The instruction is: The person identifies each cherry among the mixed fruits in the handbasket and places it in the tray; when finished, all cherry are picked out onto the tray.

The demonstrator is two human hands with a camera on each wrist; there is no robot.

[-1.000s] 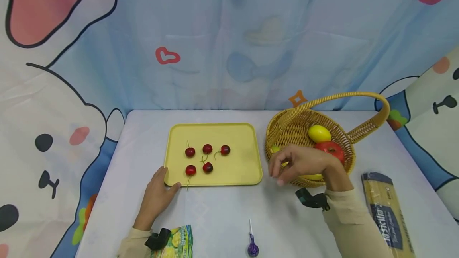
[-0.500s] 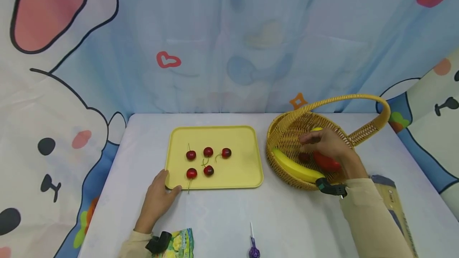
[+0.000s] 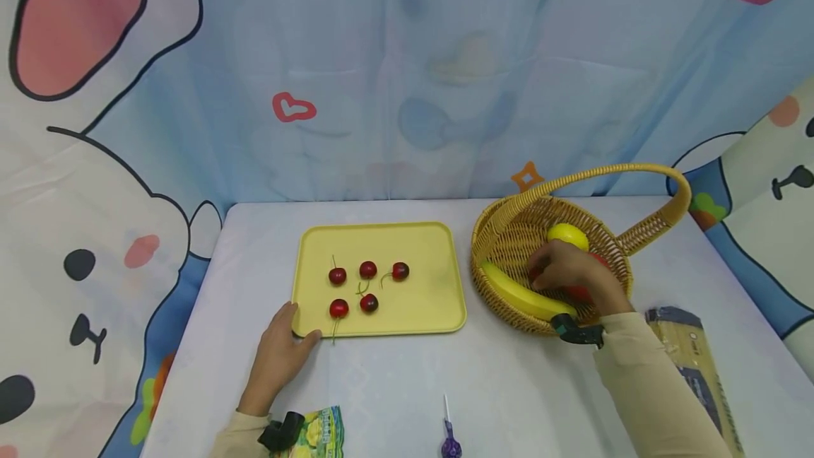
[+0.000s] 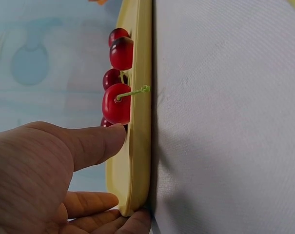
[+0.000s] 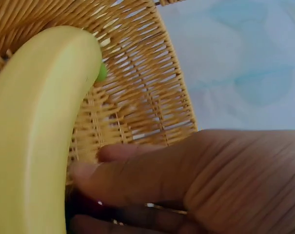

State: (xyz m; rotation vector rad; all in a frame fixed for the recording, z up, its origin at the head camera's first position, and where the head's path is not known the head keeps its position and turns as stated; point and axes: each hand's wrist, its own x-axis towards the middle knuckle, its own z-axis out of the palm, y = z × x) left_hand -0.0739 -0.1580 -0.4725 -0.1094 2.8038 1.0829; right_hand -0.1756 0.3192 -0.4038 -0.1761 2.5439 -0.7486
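At the near left corner of a yellow tray (image 3: 432, 316) is my left hand (image 3: 276, 355), its thumb by the near edge and its fingers against the left side. Several dark red cherries (image 3: 369, 303) with green stems lie on the tray; one cherry's stem (image 4: 132, 92) hangs over the rim. My right hand (image 3: 566, 271) is down inside the wicker basket (image 3: 486, 235), thumb and fingers closed about a dark red cherry (image 5: 86, 202) that they mostly hide. Alongside lies a banana (image 5: 35, 122). A lemon (image 3: 568, 235) and a partly covered red apple (image 3: 599, 260) sit behind the hand.
The basket's tall handle (image 3: 610, 171) arches over its far right side. A purple lollipop (image 3: 450, 444) lies at the front, and a yellow-green packet (image 3: 321, 433) beside the left wrist. A pasta bag (image 3: 689, 352) lies right of the basket, partly behind the right sleeve.
My right hand has moved from the basket's near left rim into the basket, uncovering the banana, then lowered onto the cherry there. My left hand has stayed at the tray corner.
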